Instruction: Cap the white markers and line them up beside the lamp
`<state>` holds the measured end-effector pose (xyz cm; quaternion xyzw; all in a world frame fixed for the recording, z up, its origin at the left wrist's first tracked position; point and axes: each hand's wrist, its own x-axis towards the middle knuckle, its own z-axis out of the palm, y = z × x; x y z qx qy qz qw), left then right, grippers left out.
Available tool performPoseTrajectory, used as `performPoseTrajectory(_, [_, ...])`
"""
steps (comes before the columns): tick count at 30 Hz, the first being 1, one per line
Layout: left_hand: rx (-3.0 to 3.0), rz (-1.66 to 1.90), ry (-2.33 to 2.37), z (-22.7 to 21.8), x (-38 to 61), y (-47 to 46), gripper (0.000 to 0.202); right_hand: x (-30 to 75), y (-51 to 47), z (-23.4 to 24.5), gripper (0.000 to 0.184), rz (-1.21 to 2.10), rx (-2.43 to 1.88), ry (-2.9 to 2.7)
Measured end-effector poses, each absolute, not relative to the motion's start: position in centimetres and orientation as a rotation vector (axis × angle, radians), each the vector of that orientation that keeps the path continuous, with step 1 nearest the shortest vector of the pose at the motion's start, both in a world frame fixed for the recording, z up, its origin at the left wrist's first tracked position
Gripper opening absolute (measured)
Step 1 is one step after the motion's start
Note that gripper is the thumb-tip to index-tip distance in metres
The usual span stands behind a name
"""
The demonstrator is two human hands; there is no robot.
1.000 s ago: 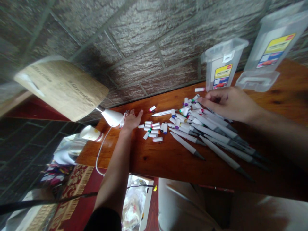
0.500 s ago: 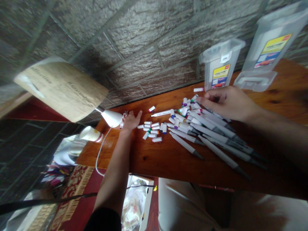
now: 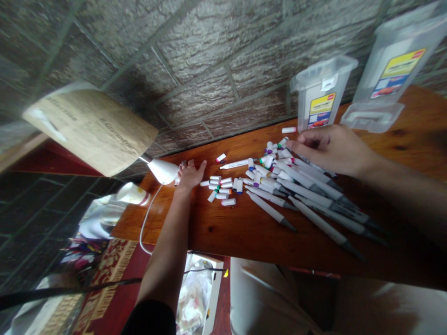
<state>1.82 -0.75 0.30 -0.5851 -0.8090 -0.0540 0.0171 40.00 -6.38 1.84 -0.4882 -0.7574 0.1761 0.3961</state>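
Note:
My left hand point(image 3: 191, 174) rests on the table beside the lamp's white base, thumb spread away and fingers stretched out. Small marker caps lie at its fingertips. Over the far side of a pile of uncapped markers point(image 3: 307, 186), my right hand point(image 3: 330, 148) has its fingers curled in and its thumb low among the caps. Whatever its fingers hold is hidden. White caps point(image 3: 223, 184) with coloured ends lie loosely grouped between my hands. A single marker point(image 3: 235, 164) lies behind them, near another cap point(image 3: 220, 158).
Two clear plastic boxes point(image 3: 323, 93) with yellow and blue labels stand against the stone wall; a clear lid point(image 3: 373, 116) lies beside them. A paper-shaded lamp point(image 3: 92, 130), its cord point(image 3: 142, 228) and a paper cup point(image 3: 133, 193) are at the left. The wooden table point(image 3: 216, 237) ends before my lap.
Both hands keep the same place and pose. The whole view has shifted very slightly; the markers and caps lie as before.

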Motion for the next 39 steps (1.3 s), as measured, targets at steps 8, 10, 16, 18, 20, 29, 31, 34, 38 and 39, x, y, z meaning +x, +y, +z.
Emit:
performPoseTrajectory(8, [-1.754, -0.258, -2.595, 0.2, 1.8, -0.8, 0.075, 40.0, -6.3, 1.8, 0.045, 0.419, -1.223, -1.934])
performPoseTrajectory(10, [-1.753, -0.271, -2.605, 0.3, 1.6, -0.8, 0.077, 40.0, -6.3, 1.9, 0.045, 0.429, -1.229, -1.931])
performPoseTrajectory(16, [-1.735, -0.296, -2.618, 0.4, 1.2, -0.7, 0.081, 40.0, -6.4, 1.9, 0.045, 0.435, -1.229, -1.929])
performPoseTrajectory(18, [-1.729, -0.288, -2.624, 0.3, 1.2, -0.7, 0.081, 40.0, -6.3, 1.7, 0.045, 0.432, -1.221, -1.933])
performPoseTrajectory(20, [-1.739, -0.314, -2.598, 0.2, 1.4, -0.7, 0.079, 40.0, -6.2, 1.6, 0.045, 0.443, -1.209, -1.932])
performPoseTrajectory(29, [-2.366, -0.872, -1.814, 0.4, 3.2, -1.2, 0.035, 39.9, -6.3, 1.7, 0.049, 0.454, -1.212, -1.939])
performPoseTrajectory(31, [-2.394, -0.966, -1.769, 0.6, 3.3, -1.3, 0.030, 39.9, -6.4, 1.9, 0.049, 0.441, -1.217, -1.940])
performPoseTrajectory(34, [-2.506, -1.059, -1.689, 0.9, 3.3, -1.5, 0.027, 39.8, -6.5, 2.0, 0.049, 0.453, -1.224, -1.940])
performPoseTrajectory(38, [-2.754, -1.125, -1.495, 1.2, 3.9, -2.0, 0.024, 39.7, -6.5, 2.1, 0.049, 0.467, -1.247, -1.939])
performPoseTrajectory(39, [-2.804, -1.134, -1.452, 1.3, 4.2, -2.2, 0.023, 39.7, -6.5, 2.0, 0.049, 0.467, -1.255, -1.937])
